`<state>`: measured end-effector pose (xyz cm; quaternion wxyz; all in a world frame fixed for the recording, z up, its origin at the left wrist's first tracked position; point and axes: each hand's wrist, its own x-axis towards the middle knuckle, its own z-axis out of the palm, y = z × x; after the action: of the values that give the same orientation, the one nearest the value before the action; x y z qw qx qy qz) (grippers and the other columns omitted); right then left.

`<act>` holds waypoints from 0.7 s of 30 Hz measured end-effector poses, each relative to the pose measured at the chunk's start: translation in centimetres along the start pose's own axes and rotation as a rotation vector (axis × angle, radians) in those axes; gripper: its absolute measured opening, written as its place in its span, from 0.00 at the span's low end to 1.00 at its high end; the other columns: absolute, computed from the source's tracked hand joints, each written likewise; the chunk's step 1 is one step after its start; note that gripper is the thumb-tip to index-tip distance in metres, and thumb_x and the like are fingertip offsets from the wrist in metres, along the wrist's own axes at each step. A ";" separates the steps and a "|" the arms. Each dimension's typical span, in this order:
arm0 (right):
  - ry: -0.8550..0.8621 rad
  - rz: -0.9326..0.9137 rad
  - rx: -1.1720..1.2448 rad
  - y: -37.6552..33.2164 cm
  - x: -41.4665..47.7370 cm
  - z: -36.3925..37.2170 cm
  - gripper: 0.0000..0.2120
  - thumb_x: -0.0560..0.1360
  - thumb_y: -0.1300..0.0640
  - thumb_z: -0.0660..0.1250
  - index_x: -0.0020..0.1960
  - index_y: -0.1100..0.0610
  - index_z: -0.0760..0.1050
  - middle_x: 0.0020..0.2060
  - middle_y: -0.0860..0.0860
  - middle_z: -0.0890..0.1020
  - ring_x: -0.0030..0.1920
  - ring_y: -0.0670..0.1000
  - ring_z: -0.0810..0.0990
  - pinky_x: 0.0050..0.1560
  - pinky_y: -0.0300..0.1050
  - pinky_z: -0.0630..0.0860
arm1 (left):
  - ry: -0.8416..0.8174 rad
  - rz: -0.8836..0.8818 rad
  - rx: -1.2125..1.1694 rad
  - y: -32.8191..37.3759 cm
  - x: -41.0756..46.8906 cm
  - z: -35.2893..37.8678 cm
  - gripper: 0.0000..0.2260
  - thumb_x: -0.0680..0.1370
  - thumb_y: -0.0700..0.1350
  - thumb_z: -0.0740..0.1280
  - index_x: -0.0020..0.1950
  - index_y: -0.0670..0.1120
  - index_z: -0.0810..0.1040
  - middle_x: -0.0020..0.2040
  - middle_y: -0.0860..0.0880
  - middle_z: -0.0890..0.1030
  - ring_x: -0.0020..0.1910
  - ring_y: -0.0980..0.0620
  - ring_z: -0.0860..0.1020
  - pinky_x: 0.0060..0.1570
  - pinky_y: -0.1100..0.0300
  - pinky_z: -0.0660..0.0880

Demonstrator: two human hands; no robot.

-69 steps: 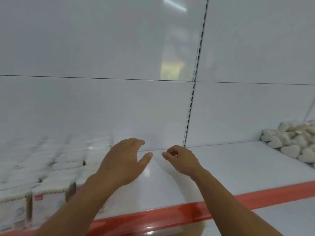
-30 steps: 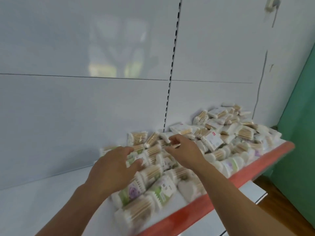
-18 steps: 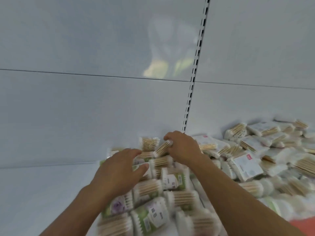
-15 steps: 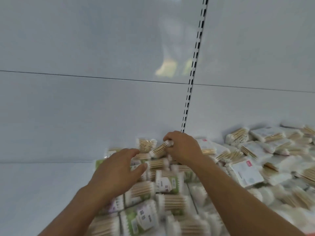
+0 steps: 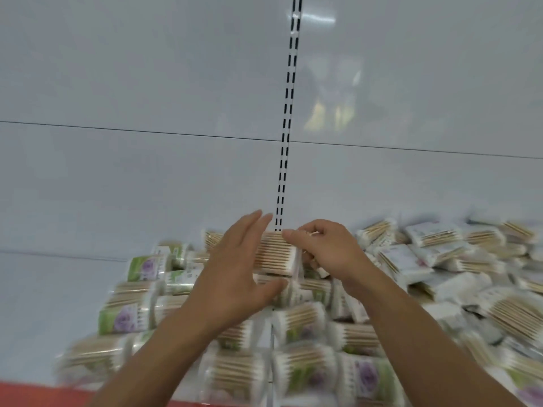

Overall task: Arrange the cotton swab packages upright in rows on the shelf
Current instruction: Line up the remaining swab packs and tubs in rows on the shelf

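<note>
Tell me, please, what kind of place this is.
Most likely a shop aisle. A slotted upright runs up the white back panel, the shelf has a red front edge, and many like cotton swab packages lie heaped on it.

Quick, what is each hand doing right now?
Left hand: open, straight fingers against the cotton swab package.
Right hand: closed, pinching that package's edge.
</note>
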<state>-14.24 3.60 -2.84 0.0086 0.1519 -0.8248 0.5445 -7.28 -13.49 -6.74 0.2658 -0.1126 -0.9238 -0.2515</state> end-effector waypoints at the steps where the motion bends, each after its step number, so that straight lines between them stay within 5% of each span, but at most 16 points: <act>1: -0.027 0.028 0.050 0.0 -0.3 -0.5 0.16 0.71 0.43 0.74 0.47 0.55 0.79 0.32 0.48 0.80 0.27 0.42 0.76 0.32 0.38 0.73 | -0.028 0.015 0.025 0.6 0.2 0.4 0.42 0.74 0.59 0.72 0.80 0.59 0.48 0.77 0.65 0.50 0.76 0.66 0.46 0.76 0.61 0.49; 4: -0.105 0.063 0.181 -0.2 -1.1 -1.7 0.15 0.75 0.43 0.70 0.46 0.56 0.78 0.32 0.47 0.82 0.29 0.43 0.76 0.30 0.34 0.72 | -0.003 0.030 0.060 1.8 0.6 1.3 0.34 0.77 0.53 0.69 0.79 0.56 0.57 0.75 0.62 0.63 0.75 0.59 0.61 0.73 0.58 0.61; 6: -0.091 0.041 0.164 -0.1 -1.0 -2.5 0.15 0.78 0.42 0.65 0.48 0.54 0.79 0.35 0.46 0.85 0.32 0.44 0.79 0.36 0.38 0.74 | 0.079 -0.029 0.015 2.2 0.6 1.4 0.24 0.79 0.50 0.66 0.74 0.58 0.67 0.63 0.59 0.78 0.60 0.56 0.76 0.58 0.58 0.73; 9: 0.053 -0.113 -0.239 1.0 0.0 -3.4 0.12 0.78 0.43 0.65 0.56 0.49 0.78 0.47 0.43 0.83 0.47 0.44 0.80 0.52 0.47 0.77 | 0.049 -0.252 -0.083 2.7 0.5 0.9 0.11 0.80 0.50 0.64 0.62 0.59 0.73 0.46 0.57 0.80 0.45 0.55 0.79 0.46 0.56 0.75; 11: 0.008 -0.206 -0.644 1.8 0.5 -3.5 0.17 0.77 0.46 0.67 0.64 0.47 0.73 0.58 0.44 0.79 0.58 0.46 0.76 0.58 0.47 0.74 | 0.056 -0.380 -0.236 2.9 0.5 0.4 0.02 0.80 0.48 0.65 0.51 0.53 0.75 0.43 0.53 0.81 0.42 0.51 0.79 0.45 0.54 0.75; 14: -0.133 -0.217 -0.955 2.7 1.0 -2.7 0.25 0.77 0.47 0.67 0.72 0.48 0.67 0.66 0.49 0.73 0.66 0.52 0.69 0.60 0.48 0.69 | 0.063 -0.526 -0.498 3.2 0.4 0.0 0.03 0.79 0.45 0.67 0.48 0.53 0.78 0.46 0.51 0.83 0.47 0.52 0.80 0.49 0.56 0.75; 21: -0.008 -0.285 -0.907 3.9 1.6 -2.5 0.15 0.79 0.53 0.63 0.65 0.46 0.75 0.63 0.45 0.76 0.62 0.49 0.73 0.56 0.45 0.72 | 0.065 -0.639 -0.681 2.5 0.0 0.2 0.06 0.79 0.43 0.69 0.55 0.51 0.79 0.51 0.52 0.85 0.51 0.51 0.84 0.57 0.51 0.79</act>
<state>-17.12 6.87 -5.07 0.1454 0.2469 -0.9503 0.1222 -6.52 -11.28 -5.93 0.1516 0.1048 -0.7684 -0.6129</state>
